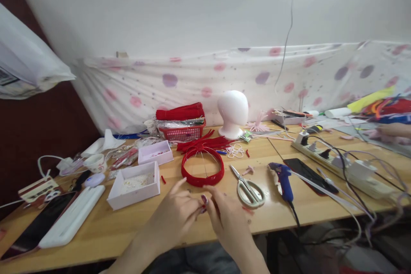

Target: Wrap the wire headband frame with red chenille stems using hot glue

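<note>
My left hand (180, 206) and my right hand (227, 216) meet low over the front of the wooden table. Their fingertips pinch together at a small dark-red spot; whether it is a scrap or painted nails I cannot make out. Just beyond the fingertips lies a fuzzy red hoop (202, 181), like a headband, with thin wires across its opening. Several red pipe cleaners (213, 143) lie behind it. Right of my hands rest scissors (243, 183) with pale handles, beside a small pink piece (248, 170). A blue glue gun (285, 183) lies farther right.
On the left stand a white box (136, 197) of small beads, a second box (157, 161) and a paper cup (95, 163). A red basket (183, 134) and a white foam head (233, 111) stand behind. A corded power strip (340, 168) and another person's hand (393, 130) are right.
</note>
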Action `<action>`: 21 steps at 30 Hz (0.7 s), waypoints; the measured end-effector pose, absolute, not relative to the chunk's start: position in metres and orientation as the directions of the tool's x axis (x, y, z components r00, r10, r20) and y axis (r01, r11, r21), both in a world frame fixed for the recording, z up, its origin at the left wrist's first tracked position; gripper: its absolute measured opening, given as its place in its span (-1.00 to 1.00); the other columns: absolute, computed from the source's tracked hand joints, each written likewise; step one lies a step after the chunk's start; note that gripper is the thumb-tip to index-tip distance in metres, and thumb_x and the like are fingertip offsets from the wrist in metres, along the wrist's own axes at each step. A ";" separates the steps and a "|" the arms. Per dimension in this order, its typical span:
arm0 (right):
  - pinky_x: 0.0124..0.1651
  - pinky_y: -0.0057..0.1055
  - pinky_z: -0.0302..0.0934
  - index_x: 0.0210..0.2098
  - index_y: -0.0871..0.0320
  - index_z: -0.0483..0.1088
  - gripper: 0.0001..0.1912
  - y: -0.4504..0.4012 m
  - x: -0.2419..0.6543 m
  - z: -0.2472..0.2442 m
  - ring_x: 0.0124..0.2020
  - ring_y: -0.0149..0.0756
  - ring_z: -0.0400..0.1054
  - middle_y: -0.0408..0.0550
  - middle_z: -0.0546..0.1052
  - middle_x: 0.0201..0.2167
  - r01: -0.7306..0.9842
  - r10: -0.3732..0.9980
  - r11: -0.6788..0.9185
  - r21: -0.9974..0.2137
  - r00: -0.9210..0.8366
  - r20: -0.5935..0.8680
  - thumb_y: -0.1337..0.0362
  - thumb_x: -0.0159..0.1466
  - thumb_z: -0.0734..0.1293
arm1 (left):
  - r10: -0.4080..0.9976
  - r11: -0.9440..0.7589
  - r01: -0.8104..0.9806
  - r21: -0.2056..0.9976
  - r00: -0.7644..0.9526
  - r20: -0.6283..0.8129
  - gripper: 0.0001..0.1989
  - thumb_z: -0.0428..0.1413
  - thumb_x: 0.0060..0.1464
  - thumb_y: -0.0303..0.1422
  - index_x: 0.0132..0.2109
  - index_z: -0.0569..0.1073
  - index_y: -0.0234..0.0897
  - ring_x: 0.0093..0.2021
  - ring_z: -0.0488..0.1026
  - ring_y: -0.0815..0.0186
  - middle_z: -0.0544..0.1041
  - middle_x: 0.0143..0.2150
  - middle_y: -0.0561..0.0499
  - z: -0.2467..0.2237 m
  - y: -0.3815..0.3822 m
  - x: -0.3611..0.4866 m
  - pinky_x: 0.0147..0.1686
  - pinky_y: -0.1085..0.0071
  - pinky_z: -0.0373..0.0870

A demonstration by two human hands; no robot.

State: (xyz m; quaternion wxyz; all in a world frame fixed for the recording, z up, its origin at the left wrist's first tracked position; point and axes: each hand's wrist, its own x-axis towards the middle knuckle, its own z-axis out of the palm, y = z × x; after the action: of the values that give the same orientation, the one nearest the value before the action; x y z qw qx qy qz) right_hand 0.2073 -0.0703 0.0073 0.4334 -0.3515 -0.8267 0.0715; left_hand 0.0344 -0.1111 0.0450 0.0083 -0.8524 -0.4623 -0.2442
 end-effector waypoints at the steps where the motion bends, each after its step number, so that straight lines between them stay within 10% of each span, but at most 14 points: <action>1: -0.50 -0.37 0.07 -0.39 0.12 0.47 -0.64 -0.068 0.206 0.003 -0.59 -0.29 0.37 -0.09 0.50 -0.60 0.571 0.656 0.717 -0.400 -0.356 0.666 0.24 0.44 0.14 | 0.783 -0.579 0.786 0.217 0.461 0.418 -0.70 -0.03 0.27 -0.52 -0.41 0.46 -0.25 -0.38 0.52 0.30 0.55 -0.47 0.06 0.045 -0.109 0.039 0.30 -0.05 0.19; 8: -0.53 -0.40 -0.13 -0.73 0.11 0.15 -0.44 -0.047 0.225 -0.002 -0.69 -0.46 0.07 -0.20 0.26 -0.74 0.661 0.552 0.700 -0.270 -0.260 0.792 0.22 0.41 0.23 | 0.768 -0.639 0.670 0.379 0.586 0.259 -0.72 0.02 0.20 -0.56 -0.45 0.44 -0.22 -0.34 0.53 0.35 0.58 -0.43 0.12 0.040 -0.095 0.030 0.31 0.04 0.16; 21: -0.56 -0.42 -0.03 -0.69 0.10 0.14 -0.50 0.001 0.258 -0.023 -0.67 -0.44 0.05 -0.20 0.17 -0.70 0.569 0.637 0.611 -0.551 0.060 0.768 0.22 0.37 0.28 | 0.712 -0.702 0.619 0.354 0.625 0.319 -0.75 0.00 0.22 -0.55 -0.29 0.47 -0.11 -0.26 0.58 0.39 0.63 -0.34 0.16 0.055 -0.048 -0.038 0.08 0.43 0.43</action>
State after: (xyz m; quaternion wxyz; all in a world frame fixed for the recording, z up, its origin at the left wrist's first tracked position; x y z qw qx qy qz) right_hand 0.2576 0.0005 -0.0226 0.5799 -0.4403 -0.6848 0.0295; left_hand -0.0381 -0.0478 0.0549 -0.1054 -0.8953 -0.3717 -0.2218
